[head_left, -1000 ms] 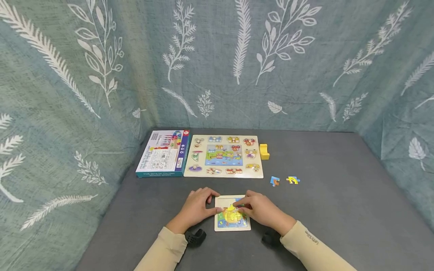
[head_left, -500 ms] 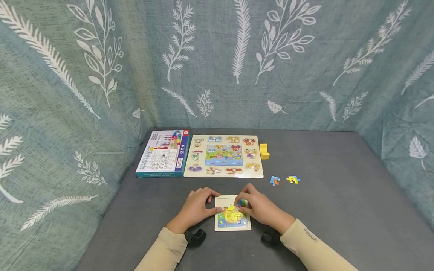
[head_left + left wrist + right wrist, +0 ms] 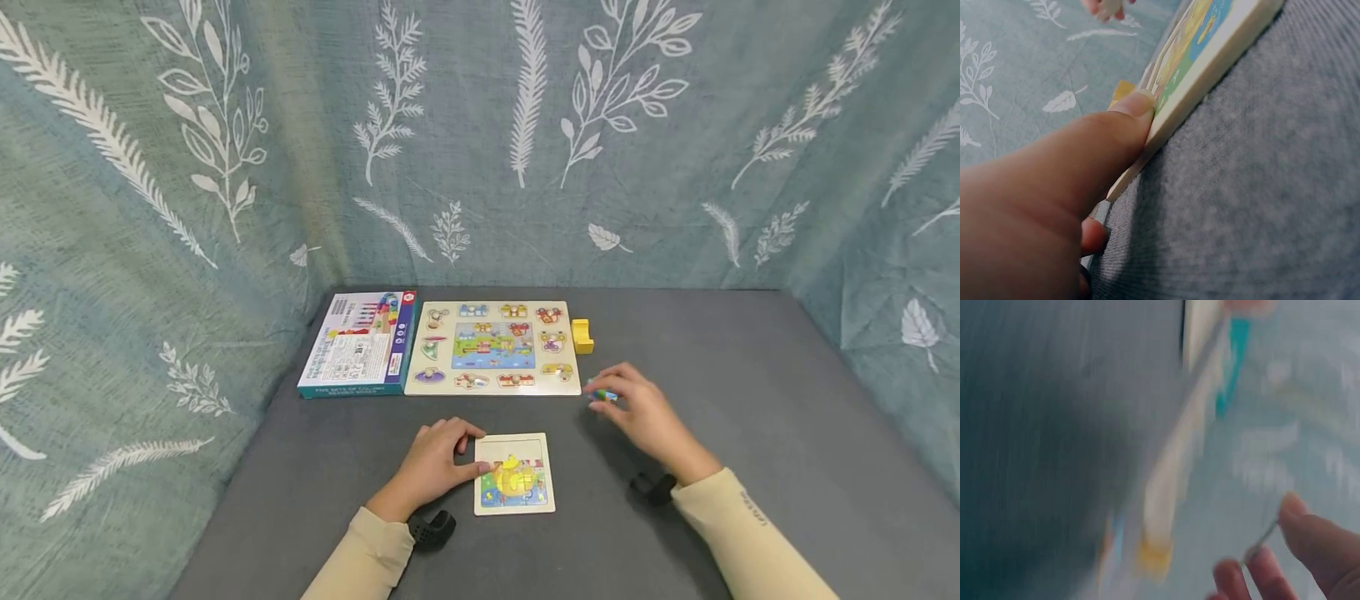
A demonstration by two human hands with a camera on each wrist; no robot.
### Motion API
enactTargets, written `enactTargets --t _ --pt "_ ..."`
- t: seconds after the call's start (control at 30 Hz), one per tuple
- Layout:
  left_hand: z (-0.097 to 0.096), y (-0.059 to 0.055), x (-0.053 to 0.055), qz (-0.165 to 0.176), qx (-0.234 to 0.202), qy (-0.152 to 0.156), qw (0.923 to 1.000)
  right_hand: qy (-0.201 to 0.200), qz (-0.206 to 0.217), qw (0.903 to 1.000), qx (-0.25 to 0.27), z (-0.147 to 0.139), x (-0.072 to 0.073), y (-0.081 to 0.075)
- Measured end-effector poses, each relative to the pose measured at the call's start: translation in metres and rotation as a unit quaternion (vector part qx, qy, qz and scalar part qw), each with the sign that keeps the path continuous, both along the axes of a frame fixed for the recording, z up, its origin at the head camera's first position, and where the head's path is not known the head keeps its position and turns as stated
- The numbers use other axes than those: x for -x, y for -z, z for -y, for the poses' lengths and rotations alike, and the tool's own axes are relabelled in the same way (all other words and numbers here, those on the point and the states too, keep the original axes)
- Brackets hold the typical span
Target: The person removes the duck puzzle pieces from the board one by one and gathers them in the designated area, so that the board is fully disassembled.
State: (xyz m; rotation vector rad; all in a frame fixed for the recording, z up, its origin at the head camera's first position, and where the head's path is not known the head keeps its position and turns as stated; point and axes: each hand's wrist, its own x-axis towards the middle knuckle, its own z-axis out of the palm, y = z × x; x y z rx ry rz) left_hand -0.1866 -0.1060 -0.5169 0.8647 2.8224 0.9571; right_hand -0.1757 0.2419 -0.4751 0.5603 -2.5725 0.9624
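A small wooden jigsaw puzzle [image 3: 513,497] with a yellow duck picture lies flat in front of me; bare wood shows along its upper part. My left hand [image 3: 438,461] holds its upper left corner, thumb on the left border. In the left wrist view the thumb [image 3: 1110,128] presses on the frame edge. My right hand [image 3: 648,414] is raised to the right of the puzzle and pinches a blue-green puzzle piece [image 3: 602,395]. The right wrist view shows that piece [image 3: 1264,539] edge-on between thumb and fingers. Loose pieces on the table are mostly hidden behind this hand.
Behind the puzzle lies a larger wooden peg puzzle board [image 3: 442,342], with a flat box [image 3: 358,346] to its left and a yellow block [image 3: 582,337] to its right. A patterned cloth [image 3: 480,150] hangs behind the grey table [image 3: 735,400].
The right hand has lifted a piece from the puzzle's upper right and carried it right and away from me, over the loose pieces. The left hand has stayed at the puzzle.
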Motion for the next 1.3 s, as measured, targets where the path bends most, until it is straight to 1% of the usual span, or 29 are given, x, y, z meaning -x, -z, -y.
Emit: enactTargets --t 0.07,0.17,0.23,0.3,0.4,0.5,0.57,0.7,0.77,0.83,0.87,0.93,0.97,1.0,1.07,1.1,1.13,1.2,1.23,1.27,1.3 --pt "-0.001 0.000 0.000 -0.001 -0.001 0.001 1.0000 0.038 0.020 0.9991 -0.007 -0.032 0.004 -0.008" --pt "-0.001 0.000 -0.001 0.002 0.000 0.004 1.0000 0.087 0.070 0.9930 -0.040 -0.073 0.006 -0.011" --pt "-0.001 0.000 0.000 0.004 0.000 0.001 1.0000 0.103 0.098 0.9876 -0.066 -0.092 0.007 -0.009" --pt "0.000 -0.001 0.001 0.001 -0.002 -0.002 1.0000 0.104 0.111 0.9845 -0.087 -0.104 0.009 -0.003" --pt "0.000 0.000 0.003 -0.006 -0.007 -0.007 0.9999 0.098 0.099 0.9842 -0.109 -0.114 0.013 0.003" --pt "0.001 0.001 0.003 -0.008 -0.006 -0.007 0.9999 0.090 0.091 0.9840 -0.124 -0.114 0.016 0.009" --pt "0.003 0.001 0.002 -0.008 -0.004 -0.008 0.9999 0.089 0.093 0.9831 -0.131 -0.112 0.015 0.013" --pt "0.004 0.001 0.000 -0.007 0.000 -0.002 1.0000 0.100 0.109 0.9788 -0.142 -0.110 0.010 0.017" --pt "0.003 0.001 0.001 -0.008 -0.002 0.002 1.0000 0.116 0.100 0.9779 -0.143 -0.107 0.008 0.014" --pt "0.002 0.000 0.001 -0.006 0.001 0.007 1.0000 0.129 0.080 0.9792 -0.135 -0.097 0.005 0.006" --pt "0.002 0.000 0.001 -0.004 0.004 0.009 0.9999 0.131 0.063 0.9815 -0.124 -0.089 0.004 0.002" --pt "0.002 -0.001 0.001 -0.003 0.015 0.016 0.9998 0.120 0.027 0.9878 -0.096 -0.066 0.001 -0.009" --pt "0.002 -0.002 0.002 -0.003 0.022 0.019 0.9996 0.103 0.023 0.9913 -0.078 -0.051 -0.001 -0.014" --pt "0.002 -0.002 0.002 -0.002 0.028 0.024 0.9993 0.075 0.031 0.9947 -0.063 -0.034 -0.004 -0.019" --pt "0.003 -0.003 0.002 -0.003 0.037 0.032 0.9988 0.005 0.059 0.9975 -0.037 0.002 -0.010 -0.023" --pt "0.003 -0.003 0.003 -0.005 0.041 0.036 0.9985 -0.033 0.085 0.9954 -0.029 0.021 -0.014 -0.024" --pt "0.003 -0.003 0.003 -0.008 0.043 0.040 0.9983 -0.064 0.117 0.9907 -0.027 0.039 -0.018 -0.024" --pt "0.004 -0.002 0.002 -0.015 0.046 0.044 0.9979 -0.113 0.175 0.9775 -0.035 0.073 -0.026 -0.019" --pt "0.005 -0.002 0.001 -0.018 0.047 0.044 0.9977 -0.130 0.190 0.9722 -0.042 0.088 -0.029 -0.015" --pt "0.005 -0.002 0.001 -0.024 0.047 0.046 0.9975 -0.141 0.205 0.9672 -0.052 0.100 -0.031 -0.012" --pt "0.006 -0.001 0.000 -0.028 0.046 0.047 0.9974 -0.144 0.212 0.9642 -0.067 0.110 -0.033 -0.008"
